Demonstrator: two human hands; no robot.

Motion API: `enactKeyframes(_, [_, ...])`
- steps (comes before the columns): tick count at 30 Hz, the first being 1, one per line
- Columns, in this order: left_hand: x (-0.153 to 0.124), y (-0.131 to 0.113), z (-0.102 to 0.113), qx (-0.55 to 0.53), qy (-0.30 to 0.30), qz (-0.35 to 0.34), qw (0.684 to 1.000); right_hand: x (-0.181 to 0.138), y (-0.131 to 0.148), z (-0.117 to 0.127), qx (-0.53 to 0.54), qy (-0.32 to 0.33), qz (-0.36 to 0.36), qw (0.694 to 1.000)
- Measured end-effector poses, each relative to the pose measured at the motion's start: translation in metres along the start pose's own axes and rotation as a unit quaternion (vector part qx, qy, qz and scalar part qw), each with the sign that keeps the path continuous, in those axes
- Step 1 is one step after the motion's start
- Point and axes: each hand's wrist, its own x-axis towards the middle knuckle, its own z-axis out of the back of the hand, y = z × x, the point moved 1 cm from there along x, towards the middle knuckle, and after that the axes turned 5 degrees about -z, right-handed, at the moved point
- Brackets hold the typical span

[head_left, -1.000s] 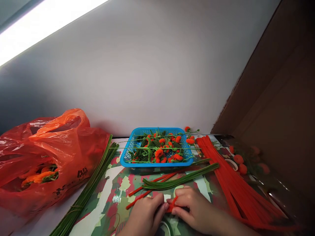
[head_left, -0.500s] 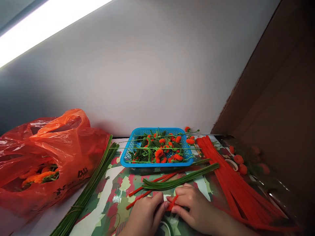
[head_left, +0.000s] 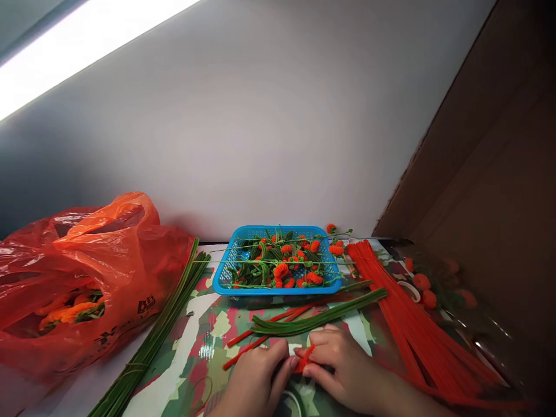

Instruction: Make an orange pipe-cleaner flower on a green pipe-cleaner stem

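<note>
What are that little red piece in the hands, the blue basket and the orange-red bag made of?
Red piece: perhaps chenille, resembling the matte, fuzzy-looking red strands at right, though partly covered.
Blue basket: probably moulded plastic, slightly glossy, with lattice walls.
Orange-red bag: apparently thin plastic film, shiny, creased and partly see-through.

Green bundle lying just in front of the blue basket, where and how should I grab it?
Pinch the green bundle at its middle, coming from above and the near side, likely with the right hand once it releases the red piece. The bundle is long, narrow and slanted; its right end meets the large red bundle, while red strips lie by its left end.
</note>
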Motion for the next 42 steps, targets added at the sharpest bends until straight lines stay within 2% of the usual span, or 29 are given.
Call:
enactKeyframes(20, [-0.0008,-0.0009,0.0010,0.007,0.024,0.008,1.000,0.0003,-0.0015,-0.0011,0.003,0.007,-0.009,1.000])
enactKeyframes(27, [-0.0011,-0.0005,0.0004,0.011,0.028,0.018,0.999,-0.0005,-0.0027,-0.0026,0.009,-0.009,-0.001,1.000])
enactKeyframes(30, [0.0000,0.0005,-0.0002,0.004,0.028,0.025,0.999,-0.0007,-0.0014,-0.0025,0.001,-0.034,-0.004,0.999])
enactKeyframes(34, [0.0024,0.0011,-0.0001,-0.011,0.028,0.041,0.999,-0.0001,0.0000,-0.0035,-0.025,-0.102,0.001,0.994])
enactKeyframes(38, [0.0025,0.0000,-0.0008,-0.023,0.024,0.065,0.997,0.0000,0.0003,-0.0052,-0.052,-0.181,0.032,0.982])
enactKeyframes(42, [0.0005,-0.0016,-0.0024,-0.041,0.013,0.096,0.994,-0.0005,0.0011,-0.0045,-0.081,-0.228,0.067,0.968])
